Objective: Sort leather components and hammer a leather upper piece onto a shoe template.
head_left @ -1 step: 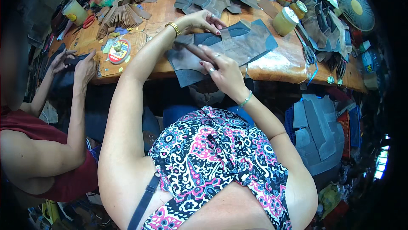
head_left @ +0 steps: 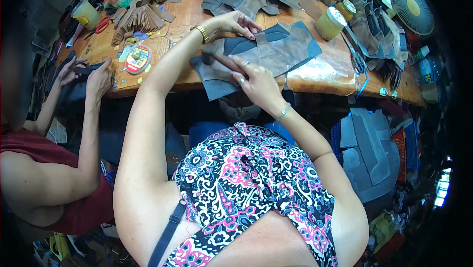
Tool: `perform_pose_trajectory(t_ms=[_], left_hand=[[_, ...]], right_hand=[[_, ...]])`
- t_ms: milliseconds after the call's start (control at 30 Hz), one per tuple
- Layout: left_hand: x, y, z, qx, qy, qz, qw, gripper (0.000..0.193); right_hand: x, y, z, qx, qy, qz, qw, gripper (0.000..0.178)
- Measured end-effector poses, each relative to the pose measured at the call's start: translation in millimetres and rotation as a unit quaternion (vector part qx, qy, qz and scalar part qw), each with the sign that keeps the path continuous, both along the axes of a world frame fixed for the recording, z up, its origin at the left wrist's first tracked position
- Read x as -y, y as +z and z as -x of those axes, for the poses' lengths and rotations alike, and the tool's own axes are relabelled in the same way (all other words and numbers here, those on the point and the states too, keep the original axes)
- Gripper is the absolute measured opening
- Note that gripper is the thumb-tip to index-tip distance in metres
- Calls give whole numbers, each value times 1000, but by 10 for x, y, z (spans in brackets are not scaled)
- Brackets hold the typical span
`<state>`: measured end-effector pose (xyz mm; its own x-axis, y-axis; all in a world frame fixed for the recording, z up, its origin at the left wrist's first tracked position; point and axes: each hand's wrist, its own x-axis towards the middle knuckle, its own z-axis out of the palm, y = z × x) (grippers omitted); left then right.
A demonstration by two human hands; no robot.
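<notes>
Hammering dark leather at a wooden bench

Right hand (head_left: 256,80) grips a small hammer (head_left: 213,59); left hand (head_left: 235,22), fingers spread, presses the grey leather piece (head_left: 276,50) (near the bench (head_left: 325,72) edge)

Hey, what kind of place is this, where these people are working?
Probably a small shoe or leather workshop: grey cut leather pieces cover a wooden workbench, with jars of glue and scissors beside them.

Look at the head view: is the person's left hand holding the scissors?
No, the left hand rests flat on the dark grey leather piece, while the scissors lie untouched on the table farther right.
</notes>
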<state>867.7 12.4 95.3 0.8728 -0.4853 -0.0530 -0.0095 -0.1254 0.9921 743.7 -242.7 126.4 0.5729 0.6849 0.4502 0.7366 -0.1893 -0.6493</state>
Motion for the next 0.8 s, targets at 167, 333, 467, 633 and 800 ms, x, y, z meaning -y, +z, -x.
perform_pose_trajectory(t_ms=[167,333,467,633,800], left_hand=[[-25,-42,33,4,3,-12,1000,50],[-19,-76,7,13,-5,-23,1000,48],[11,-143,66,44,34,-80,995,47],[25,-107,44,47,21,-75,996,44],[141,-1,18,103,29,-172,979,41]], right_hand=[[26,147,91,6,34,59,998,41],[74,-230,165,27,60,33,997,43],[209,23,172,26,59,72,995,48],[232,-275,235,6,72,66,995,45],[547,-46,0,4,36,35,999,44]])
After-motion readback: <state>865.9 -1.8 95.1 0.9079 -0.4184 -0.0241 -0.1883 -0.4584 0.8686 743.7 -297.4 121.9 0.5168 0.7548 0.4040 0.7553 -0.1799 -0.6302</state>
